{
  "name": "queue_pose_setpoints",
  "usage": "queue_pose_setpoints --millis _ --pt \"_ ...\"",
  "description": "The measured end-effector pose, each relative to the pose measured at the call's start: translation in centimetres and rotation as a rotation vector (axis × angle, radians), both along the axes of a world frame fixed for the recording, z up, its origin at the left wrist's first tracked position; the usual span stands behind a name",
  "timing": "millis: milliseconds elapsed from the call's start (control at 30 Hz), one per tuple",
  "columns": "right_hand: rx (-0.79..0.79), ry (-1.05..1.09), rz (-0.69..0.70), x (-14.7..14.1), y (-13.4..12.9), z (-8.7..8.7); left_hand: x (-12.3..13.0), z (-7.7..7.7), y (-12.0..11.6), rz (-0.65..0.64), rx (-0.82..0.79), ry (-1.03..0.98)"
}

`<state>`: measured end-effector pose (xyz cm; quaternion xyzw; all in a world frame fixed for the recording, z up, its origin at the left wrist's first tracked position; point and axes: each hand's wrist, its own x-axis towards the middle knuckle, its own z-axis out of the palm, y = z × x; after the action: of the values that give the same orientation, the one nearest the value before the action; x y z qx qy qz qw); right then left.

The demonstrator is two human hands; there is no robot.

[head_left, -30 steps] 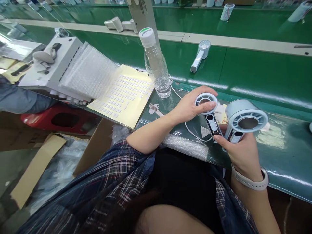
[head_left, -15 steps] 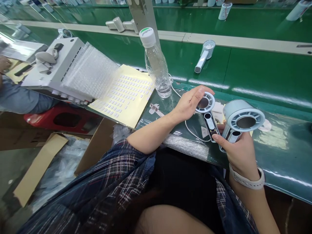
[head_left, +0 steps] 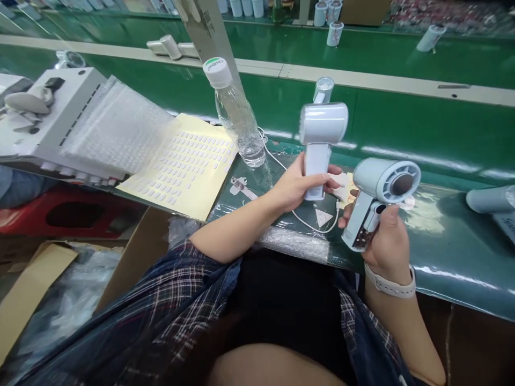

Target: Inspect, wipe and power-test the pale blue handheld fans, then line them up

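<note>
My left hand (head_left: 295, 185) grips the handle of a pale handheld fan (head_left: 324, 124), held upright with its smooth side facing me. Wrapped round a second, light blue handheld fan (head_left: 384, 179) is my right hand (head_left: 388, 241); dark electronics show along this fan's open handle, and its grille faces right. The two fans are apart. Below them a white cable (head_left: 311, 228) curls on the table, close to a small white triangular piece (head_left: 323, 217). Behind the left fan another fan (head_left: 324, 88) lies on the green surface, partly hidden.
A water bottle (head_left: 237, 115) stands left of my hands, beside a yellow sheet of small white stickers (head_left: 201, 201). Bubble wrap bags (head_left: 116, 123) lean on a white box (head_left: 48, 128). Rolled bubble wrap (head_left: 295, 244) lies at the table's front edge. Another fan (head_left: 493, 201) lies at the right.
The left fan has turned, its grille no longer facing me, and my left hand has gone from its head to its handle. The right fan has tilted. The view has shifted right.
</note>
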<state>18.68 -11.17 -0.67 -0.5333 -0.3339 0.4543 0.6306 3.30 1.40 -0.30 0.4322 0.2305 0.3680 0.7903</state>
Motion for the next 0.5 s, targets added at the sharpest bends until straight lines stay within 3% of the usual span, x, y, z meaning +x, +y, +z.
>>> queue_pose_setpoints --millis 100,233,367,500 --pt "0.013 -0.02 0.001 0.1 0.0 0.3 -0.5 0.5 0.5 -0.032 0.028 0.031" --pt "0.051 -0.012 0.008 0.1 0.1 0.6 -0.3 0.4 -0.3 -0.216 -0.034 -0.087" --pt "0.042 0.141 0.006 0.1 0.0 0.7 -0.3 0.3 -0.8 -0.366 -0.079 -0.139" --pt "0.03 0.236 -0.041 0.1 -0.5 1.2 -0.5 0.5 -0.6 -0.405 -0.03 -0.147"
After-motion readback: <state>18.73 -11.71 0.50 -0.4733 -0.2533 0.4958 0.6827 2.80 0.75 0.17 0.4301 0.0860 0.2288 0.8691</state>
